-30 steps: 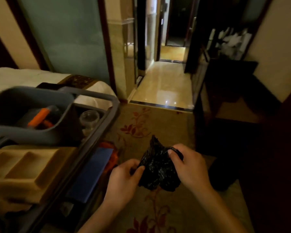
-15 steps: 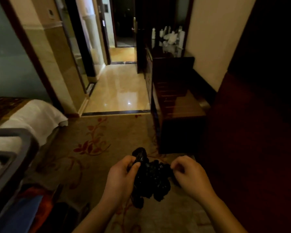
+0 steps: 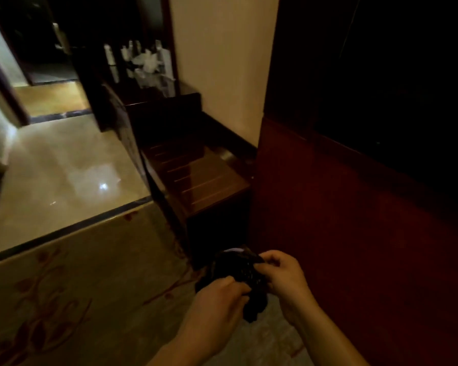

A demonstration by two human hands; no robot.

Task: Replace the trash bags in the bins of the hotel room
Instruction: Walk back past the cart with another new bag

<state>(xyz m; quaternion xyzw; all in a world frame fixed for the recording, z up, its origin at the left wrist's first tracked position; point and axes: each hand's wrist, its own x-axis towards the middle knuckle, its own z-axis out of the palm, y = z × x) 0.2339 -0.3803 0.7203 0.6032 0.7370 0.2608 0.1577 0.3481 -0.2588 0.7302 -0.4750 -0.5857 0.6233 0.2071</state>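
Observation:
A crumpled black trash bag (image 3: 242,276) hangs between both hands at the bottom middle of the view, over the patterned carpet. My left hand (image 3: 220,299) grips its lower left part with curled fingers. My right hand (image 3: 286,278) pinches its upper right edge. A pale rim shows just behind the bag's top; I cannot tell what it is. No bin is plainly in view.
A dark wooden slatted luggage bench (image 3: 204,178) stands ahead against the wall. Behind it a dark cabinet top holds bottles and clear wrapping (image 3: 143,62). A dark red wooden panel (image 3: 354,233) fills the right. Shiny tiled floor (image 3: 64,175) leads left into a hallway.
The view has swung right: the cleaning cart and bed have left the frame. Both hands keep hold of the bag, now closer to the bench and the red panel.

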